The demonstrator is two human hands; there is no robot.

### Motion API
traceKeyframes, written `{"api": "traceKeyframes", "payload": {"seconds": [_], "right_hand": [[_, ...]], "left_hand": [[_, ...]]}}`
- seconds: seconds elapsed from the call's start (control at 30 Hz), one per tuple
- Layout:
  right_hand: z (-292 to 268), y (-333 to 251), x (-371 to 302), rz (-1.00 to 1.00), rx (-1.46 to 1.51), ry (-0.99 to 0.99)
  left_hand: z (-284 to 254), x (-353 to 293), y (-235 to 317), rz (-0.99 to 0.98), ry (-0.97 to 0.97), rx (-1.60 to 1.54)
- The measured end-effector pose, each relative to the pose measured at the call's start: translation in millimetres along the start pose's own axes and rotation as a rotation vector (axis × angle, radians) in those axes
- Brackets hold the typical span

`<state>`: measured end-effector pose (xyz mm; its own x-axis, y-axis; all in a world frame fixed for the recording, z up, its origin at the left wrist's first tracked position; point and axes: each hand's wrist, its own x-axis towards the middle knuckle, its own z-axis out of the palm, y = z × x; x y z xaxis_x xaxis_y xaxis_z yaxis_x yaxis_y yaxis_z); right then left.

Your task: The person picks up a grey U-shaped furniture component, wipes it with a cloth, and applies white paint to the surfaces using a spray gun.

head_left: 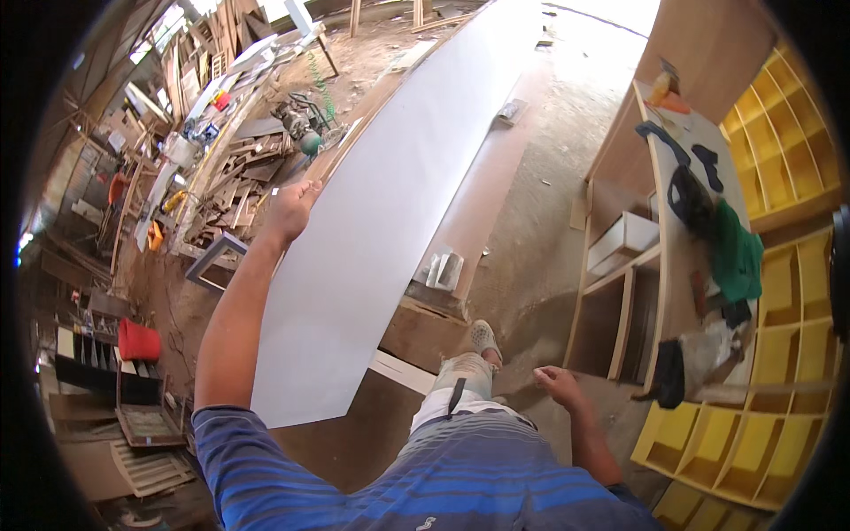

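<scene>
From my end of the head cam I've got a long white board [381,212] running away from the wearer, its near end just L of the wearer's legs; that's my ref pt for everything. L hand [297,211] is on the board's L edge, fingers curled over it, so it's gripped approx. midway along. R hand [556,382] is well apart from the board, out to its R, half open w/ fingers loosely bent, nothing in it that I can see. Under the board's R side I see a brown plank [506,164], w/ a clear packet [444,271] on it just beside the board's edge. R of the board, past the bare floor: a wooden cabinet [651,292] w/ a green cloth [737,252] on it, then yellow shelves [784,115] farther R. L of the board: a scrap wood pile [248,181], a grey frame [205,274] nr the L forearm, & a red bucket [139,340] farther out. One shoe [483,336] shows R of the board's near end.
</scene>
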<state>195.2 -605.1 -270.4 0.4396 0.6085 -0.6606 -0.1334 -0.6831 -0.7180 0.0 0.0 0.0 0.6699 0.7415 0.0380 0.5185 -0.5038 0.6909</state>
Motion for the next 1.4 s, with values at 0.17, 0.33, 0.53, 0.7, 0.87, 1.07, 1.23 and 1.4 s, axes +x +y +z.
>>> {"api": "traceKeyframes", "payload": {"seconds": [0.17, 0.33, 0.53, 0.7, 0.87, 1.07, 1.23, 1.4], "right_hand": [[-62.0, -81.5, 88.3, -0.165, -0.097, -0.058], [-107.1, -147.6, 159.0, -0.138, -0.285, -0.136], [-156.3, -310.2, 248.1, -0.410, -0.374, -0.092], [-171.9, -391.8, 311.5, -0.598, -0.056, -0.082], [-229.8, -431.8, 363.5, -0.516, -0.180, -0.273], [-297.6, -437.3, 439.4, -0.374, -0.079, -0.401], [-325.4, -465.8, 500.9, -0.258, 0.137, -0.417], [-348.3, -519.2, 553.8, -0.184, 0.291, -0.394]], "left_hand": [[4.5, 60.1, 46.6, -0.111, 0.064, 0.388], [39.6, 91.0, 91.1, -0.087, 0.121, 0.173], [96.9, 148.0, 170.5, -0.105, 0.232, 0.157], [111.6, 163.4, 177.6, -0.081, 0.344, 0.380], [86.1, 185.1, 186.4, -0.284, 0.171, 0.417], [107.9, 230.0, 195.0, -0.402, 0.353, 0.360], [115.4, 245.5, 199.0, -0.498, 0.370, 0.410], [142.5, 296.7, 208.4, -0.364, 0.445, 0.340]]}}
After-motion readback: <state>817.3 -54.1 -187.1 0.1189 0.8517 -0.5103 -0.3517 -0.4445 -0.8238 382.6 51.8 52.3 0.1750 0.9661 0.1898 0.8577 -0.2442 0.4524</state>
